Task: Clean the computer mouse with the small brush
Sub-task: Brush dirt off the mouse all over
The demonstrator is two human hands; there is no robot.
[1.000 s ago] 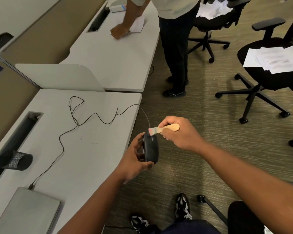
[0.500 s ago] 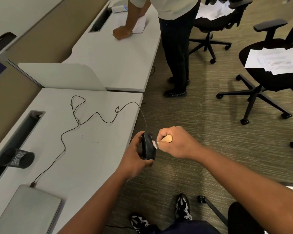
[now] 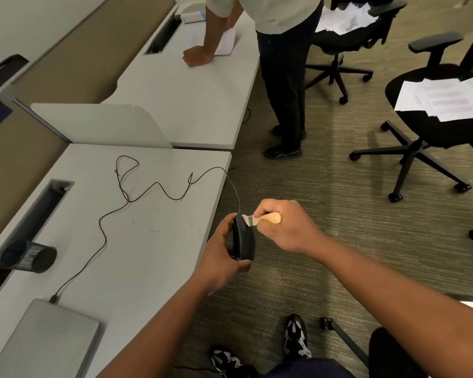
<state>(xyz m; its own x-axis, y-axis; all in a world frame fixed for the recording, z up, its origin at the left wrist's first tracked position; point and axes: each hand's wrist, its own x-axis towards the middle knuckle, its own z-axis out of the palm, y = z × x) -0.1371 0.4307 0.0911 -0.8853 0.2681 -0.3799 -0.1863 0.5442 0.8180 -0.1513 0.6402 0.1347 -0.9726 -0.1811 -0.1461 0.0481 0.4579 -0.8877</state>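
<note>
While the left hand [image 3: 219,257] grips it on edge, the glossy black oval computer mouse [image 3: 244,238] meets pale bristles.
The right hand's [image 3: 283,226] fingers stay clenched on the small wooden-handled brush [image 3: 266,218], now higher than half a second ago.

The white desk [image 3: 137,257] carries a closed grey laptop [image 3: 44,342] at its near end, a thin black cable [image 3: 104,236] snaking across it, and a black mesh cup [image 3: 29,256] on its side.
</note>
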